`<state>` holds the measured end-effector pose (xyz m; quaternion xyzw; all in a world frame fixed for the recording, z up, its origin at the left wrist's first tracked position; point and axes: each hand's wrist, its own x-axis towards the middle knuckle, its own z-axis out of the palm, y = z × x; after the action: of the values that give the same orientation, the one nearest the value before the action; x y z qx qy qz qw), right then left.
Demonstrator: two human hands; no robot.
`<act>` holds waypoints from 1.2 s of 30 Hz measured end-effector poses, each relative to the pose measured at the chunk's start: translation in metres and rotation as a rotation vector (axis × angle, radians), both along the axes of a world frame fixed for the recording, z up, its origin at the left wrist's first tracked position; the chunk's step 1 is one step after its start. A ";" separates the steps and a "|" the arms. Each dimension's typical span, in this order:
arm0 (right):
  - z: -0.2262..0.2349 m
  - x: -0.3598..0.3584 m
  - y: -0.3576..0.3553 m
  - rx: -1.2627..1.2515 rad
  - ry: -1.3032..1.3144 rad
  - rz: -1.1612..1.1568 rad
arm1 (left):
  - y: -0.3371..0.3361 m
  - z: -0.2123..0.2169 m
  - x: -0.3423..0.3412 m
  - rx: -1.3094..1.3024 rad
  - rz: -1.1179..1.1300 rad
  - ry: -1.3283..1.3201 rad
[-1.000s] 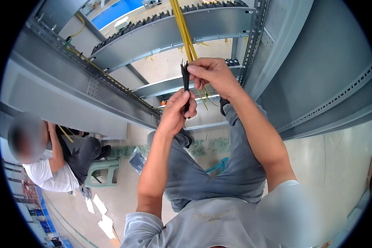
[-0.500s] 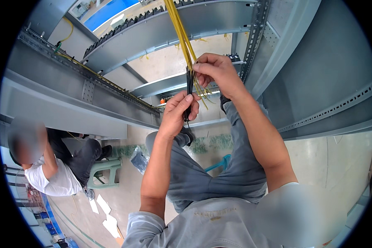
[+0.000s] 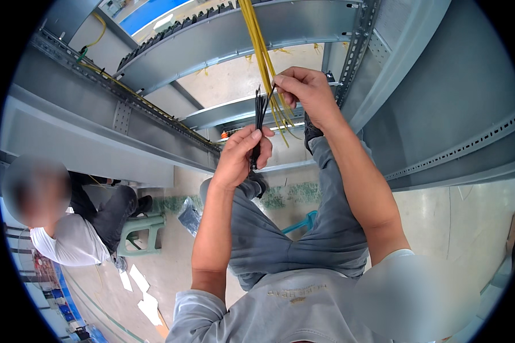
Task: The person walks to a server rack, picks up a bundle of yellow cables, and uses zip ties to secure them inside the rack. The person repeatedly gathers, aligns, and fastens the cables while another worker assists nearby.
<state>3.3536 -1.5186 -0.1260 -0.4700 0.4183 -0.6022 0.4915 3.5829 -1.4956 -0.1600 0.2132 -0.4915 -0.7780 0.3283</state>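
Strips, thin and black, bunched in the closed left hand, tips fanned; one strip apparently pinched near its tip by the right hand, near yellow wires. Probably light, springy, slick; best gripped around the gathered base.

Two hands; one black bundle; one green stool; perhaps three white sheets.
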 end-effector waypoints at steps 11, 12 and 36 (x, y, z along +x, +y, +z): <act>-0.006 0.039 0.023 0.037 0.271 0.379 | -0.025 0.000 0.004 0.182 0.396 0.446; -0.005 0.039 0.022 0.040 0.271 0.385 | -0.025 0.001 0.004 0.181 0.418 0.448; -0.013 0.043 0.032 -0.264 0.803 0.389 | -0.054 -0.048 0.084 0.153 0.829 0.530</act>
<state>3.3965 -1.4869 -0.1389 -0.7941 0.3996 -0.3172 0.3304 3.6668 -1.5498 -0.2078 0.2087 -0.2067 -0.6433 0.7071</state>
